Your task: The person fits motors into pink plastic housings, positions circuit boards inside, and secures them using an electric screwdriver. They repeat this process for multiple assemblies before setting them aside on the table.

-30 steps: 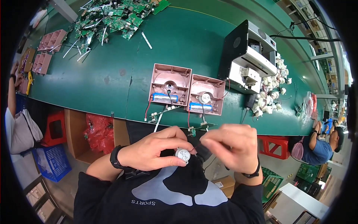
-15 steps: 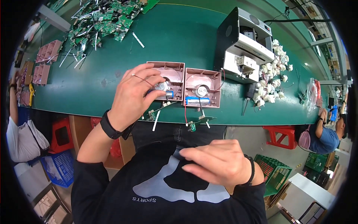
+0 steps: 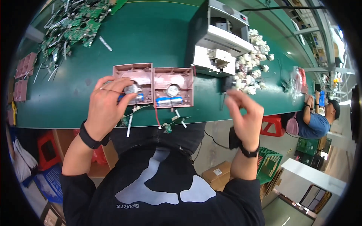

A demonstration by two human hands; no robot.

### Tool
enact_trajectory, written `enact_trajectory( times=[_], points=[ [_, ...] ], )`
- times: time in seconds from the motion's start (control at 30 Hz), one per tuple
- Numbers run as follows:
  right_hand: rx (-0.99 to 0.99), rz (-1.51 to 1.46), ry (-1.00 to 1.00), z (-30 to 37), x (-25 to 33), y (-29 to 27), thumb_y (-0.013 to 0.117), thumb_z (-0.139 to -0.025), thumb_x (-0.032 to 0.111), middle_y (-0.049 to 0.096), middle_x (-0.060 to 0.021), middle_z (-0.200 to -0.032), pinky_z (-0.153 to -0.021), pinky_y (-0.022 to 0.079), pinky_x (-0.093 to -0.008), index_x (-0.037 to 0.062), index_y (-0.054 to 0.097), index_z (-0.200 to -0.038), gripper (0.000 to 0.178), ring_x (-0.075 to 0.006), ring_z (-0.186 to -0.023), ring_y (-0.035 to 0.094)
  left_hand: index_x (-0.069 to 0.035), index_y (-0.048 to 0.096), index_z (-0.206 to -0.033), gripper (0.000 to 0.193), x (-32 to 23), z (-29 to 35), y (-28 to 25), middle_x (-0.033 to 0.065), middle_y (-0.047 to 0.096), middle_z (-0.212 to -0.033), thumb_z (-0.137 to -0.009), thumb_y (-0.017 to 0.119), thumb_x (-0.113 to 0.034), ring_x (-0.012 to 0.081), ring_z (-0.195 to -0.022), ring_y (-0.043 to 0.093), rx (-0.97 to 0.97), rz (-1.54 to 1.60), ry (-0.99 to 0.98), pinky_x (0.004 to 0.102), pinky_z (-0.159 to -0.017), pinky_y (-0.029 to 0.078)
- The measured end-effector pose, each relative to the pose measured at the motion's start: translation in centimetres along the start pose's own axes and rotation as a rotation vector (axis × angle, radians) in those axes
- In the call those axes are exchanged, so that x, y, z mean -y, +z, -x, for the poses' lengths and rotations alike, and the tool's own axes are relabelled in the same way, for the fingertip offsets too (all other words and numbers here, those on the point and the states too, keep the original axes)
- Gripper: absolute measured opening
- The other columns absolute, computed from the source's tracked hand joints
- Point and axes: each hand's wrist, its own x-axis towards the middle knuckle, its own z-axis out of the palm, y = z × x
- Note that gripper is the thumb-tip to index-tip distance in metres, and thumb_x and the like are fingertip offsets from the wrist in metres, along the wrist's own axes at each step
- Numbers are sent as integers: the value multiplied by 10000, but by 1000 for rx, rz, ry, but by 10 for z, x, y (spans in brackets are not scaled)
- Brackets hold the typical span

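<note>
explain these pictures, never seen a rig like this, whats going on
There's no robot: these are a person's bare hands, seen by a wide fisheye camera worn on the head, looking down. The left hand holds a round silver part at the left pink housing; a second pink housing sits beside it. The right hand is by a dark object with a thin shaft; blur hides whether it touches. On the green table are also a pile of circuit boards, a black-and-silver machine and a heap of small white parts.

The head-worn fisheye looks down on the bench (image 3: 151, 41) from close above.
</note>
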Motion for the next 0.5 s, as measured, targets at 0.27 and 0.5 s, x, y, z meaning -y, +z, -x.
enact_trajectory(
  times=[0.27, 0.5],
  points=[
    [-193, 325, 27, -97, -90, 4, 739, -967, 248, 759, -95, -853, -679, 556, -321, 3, 736, -1143, 301, -166, -760, 728, -48, 676, -1052, 307, -3, -1, 3, 104, 723, -999, -821, 834, -174, 351, -974, 696, 24, -48, -11, 438, -900, 546],
    [53, 329, 115, -163, -161, -2, 686, -932, 183, 779, -138, -916, -680, 567, -361, -25, 727, -1107, 275, -217, -744, 738, -59, 675, -1062, 324, -14, -15, 5, 115, 701, -1021, -817, 837, -196, 335, -1019, 681, 81, -67, -107, 443, -927, 533]
  ],
)
